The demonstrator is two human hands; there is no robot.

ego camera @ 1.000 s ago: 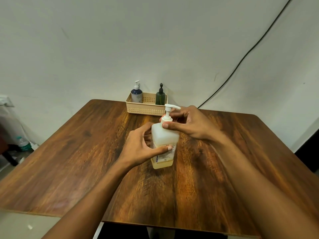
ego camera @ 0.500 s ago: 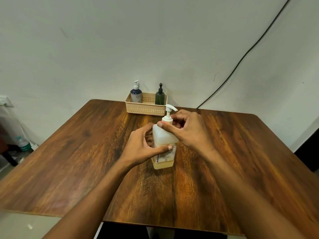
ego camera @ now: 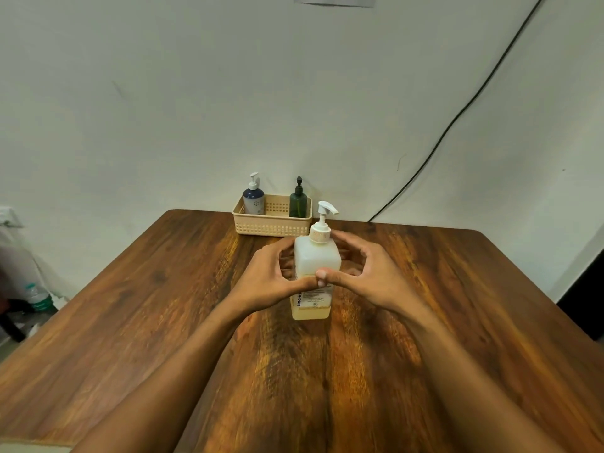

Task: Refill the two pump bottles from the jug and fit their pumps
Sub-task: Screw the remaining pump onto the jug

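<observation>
My left hand [ego camera: 271, 282] and right hand [ego camera: 372, 276] wrap the square translucent jug [ego camera: 315, 273] from both sides, thumbs meeting on its front; it stands upright on the dark wooden desk [ego camera: 163, 322] with its white pump [ego camera: 325, 212] fitted. Beyond my hands, at the desk's far edge by the pale wall [ego camera: 196, 109], a beige basket [ego camera: 271, 223] holds the blue pump bottle [ego camera: 253, 199] and the green pump bottle [ego camera: 298, 202]. A black cable [ego camera: 457, 119] runs down the wall past my right hand.
</observation>
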